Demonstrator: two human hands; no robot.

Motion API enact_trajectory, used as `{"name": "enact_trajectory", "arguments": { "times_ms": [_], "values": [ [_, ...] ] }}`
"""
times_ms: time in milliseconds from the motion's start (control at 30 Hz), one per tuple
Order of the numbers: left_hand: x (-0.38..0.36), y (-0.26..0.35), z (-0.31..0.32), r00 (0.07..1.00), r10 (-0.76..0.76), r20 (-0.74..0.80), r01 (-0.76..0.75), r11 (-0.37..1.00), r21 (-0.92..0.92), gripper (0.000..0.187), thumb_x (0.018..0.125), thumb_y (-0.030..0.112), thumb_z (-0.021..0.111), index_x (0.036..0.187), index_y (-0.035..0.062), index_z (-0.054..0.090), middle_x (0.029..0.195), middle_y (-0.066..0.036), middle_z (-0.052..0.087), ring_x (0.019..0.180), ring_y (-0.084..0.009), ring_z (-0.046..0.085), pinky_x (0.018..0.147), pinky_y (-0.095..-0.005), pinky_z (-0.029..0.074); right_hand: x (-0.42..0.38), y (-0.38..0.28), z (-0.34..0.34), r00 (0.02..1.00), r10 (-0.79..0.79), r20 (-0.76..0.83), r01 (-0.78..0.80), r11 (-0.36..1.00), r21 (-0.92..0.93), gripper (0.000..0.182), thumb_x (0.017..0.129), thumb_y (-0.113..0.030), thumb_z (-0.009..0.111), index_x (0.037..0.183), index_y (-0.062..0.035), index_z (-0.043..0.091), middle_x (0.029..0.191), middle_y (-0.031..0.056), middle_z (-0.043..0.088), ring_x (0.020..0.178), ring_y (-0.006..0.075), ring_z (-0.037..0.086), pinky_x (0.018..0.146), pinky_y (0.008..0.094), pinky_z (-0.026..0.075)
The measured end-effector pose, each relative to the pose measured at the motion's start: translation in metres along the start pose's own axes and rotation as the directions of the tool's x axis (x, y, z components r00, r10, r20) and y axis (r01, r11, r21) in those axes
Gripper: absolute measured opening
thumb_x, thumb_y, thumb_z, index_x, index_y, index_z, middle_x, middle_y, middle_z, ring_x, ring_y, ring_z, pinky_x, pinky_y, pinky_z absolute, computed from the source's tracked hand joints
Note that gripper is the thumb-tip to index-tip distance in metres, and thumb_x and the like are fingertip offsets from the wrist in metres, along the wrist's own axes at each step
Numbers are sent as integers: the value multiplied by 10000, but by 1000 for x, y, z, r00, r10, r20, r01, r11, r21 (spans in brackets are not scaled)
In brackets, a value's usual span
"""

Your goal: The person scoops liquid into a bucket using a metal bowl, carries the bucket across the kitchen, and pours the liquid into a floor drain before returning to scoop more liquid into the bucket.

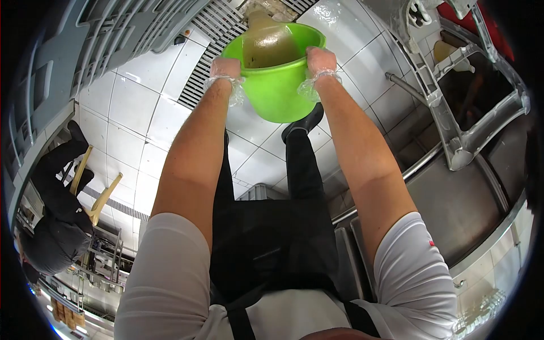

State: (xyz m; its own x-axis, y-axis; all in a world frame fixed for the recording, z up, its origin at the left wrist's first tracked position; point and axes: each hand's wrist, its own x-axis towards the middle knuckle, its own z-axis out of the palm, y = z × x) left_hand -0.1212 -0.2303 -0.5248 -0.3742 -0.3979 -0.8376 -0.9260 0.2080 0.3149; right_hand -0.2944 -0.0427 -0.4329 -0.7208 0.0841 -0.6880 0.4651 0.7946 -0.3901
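A bright green bucket (277, 93) is tilted away from me, held up at its rim between both hands. Murky brownish liquid (269, 48) runs over its far lip towards an uncovered stretch of floor drain (272, 8). On the left side of the rim, my left hand (225, 68) is closed in a clear plastic glove. My right hand (321, 60), gloved the same way, is closed on the right side of the rim. The fingertips of both hands are mostly hidden.
A metal drain grate (212, 54) crosses the white tiled floor (153, 79). Grey plastic crates (113, 34) stand on the left; a grey frame (453, 136) and steel counter (453, 198) on the right. Another person (56, 226) in dark clothes is at far left.
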Motion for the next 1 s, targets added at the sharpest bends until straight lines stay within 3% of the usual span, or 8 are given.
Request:
{"name": "enact_trajectory", "arguments": {
  "times_ms": [200,267,300,400,467,767,967,1000],
  "values": [
    [-1,-2,-5,976,219,-4,-217,968,128,216,768,112,492,806,-78,589,664,-185,607,520,-258,618,436,-356,474,0,-3,1,994,-104,30,107,985,-134,323,743,-243,582,846,60,625,862,231,640,832,377,602,746,413,457],
    [-30,31,-34,877,378,295,-474,588,655,199,775,100,507,797,-67,613,678,-166,626,540,-247,627,475,-343,489,-1,-2,1,991,-128,37,133,973,-186,318,754,-242,574,843,60,625,863,228,641,831,374,601,749,408,456],
    [-16,17,-21,877,377,297,-475,589,654,199,775,100,507,797,-67,613,678,-166,626,540,-247,627,475,-343,489,0,0,3,991,-128,40,132,982,-134,316,765,-242,563,837,60,625,861,225,642,828,371,600,750,406,454],
    [-4,8,-7,990,130,50,-137,973,188,181,785,96,527,807,-33,652,719,-138,653,599,-228,647,543,-330,504,-7,-5,0,998,-60,27,61,997,-56,317,776,-245,554,827,60,625,855,221,644,824,367,600,749,405,451],
    [-27,31,-23,952,217,214,-305,707,638,176,793,100,534,821,-3,673,754,-111,669,636,-211,658,592,-311,507,-12,-10,-2,1000,11,14,-10,1000,-29,319,776,-248,555,822,60,626,851,220,644,821,367,600,747,407,450],
    [-39,41,-33,917,237,320,-398,583,708,140,724,129,614,828,75,692,786,-125,672,746,-238,666,656,-358,510,-2,-1,2,996,77,43,-77,997,4,352,756,-275,592,854,60,634,881,228,647,847,375,602,758,408,456],
    [-22,31,-29,923,230,309,-385,577,721,153,698,156,652,826,79,687,798,-135,671,760,-258,666,672,-358,516,-5,-7,-9,964,175,200,-184,983,26,307,794,-226,606,909,57,636,789,175,649,687,262,635,636,356,486],
    [-20,31,-28,923,230,310,-386,577,720,153,698,156,652,826,79,687,798,-135,671,760,-258,666,672,-358,516,3,7,-9,962,-127,242,177,964,-198,286,813,-194,591,933,63,627,750,163,635,628,235,621,598,337,486]
  ]
}}
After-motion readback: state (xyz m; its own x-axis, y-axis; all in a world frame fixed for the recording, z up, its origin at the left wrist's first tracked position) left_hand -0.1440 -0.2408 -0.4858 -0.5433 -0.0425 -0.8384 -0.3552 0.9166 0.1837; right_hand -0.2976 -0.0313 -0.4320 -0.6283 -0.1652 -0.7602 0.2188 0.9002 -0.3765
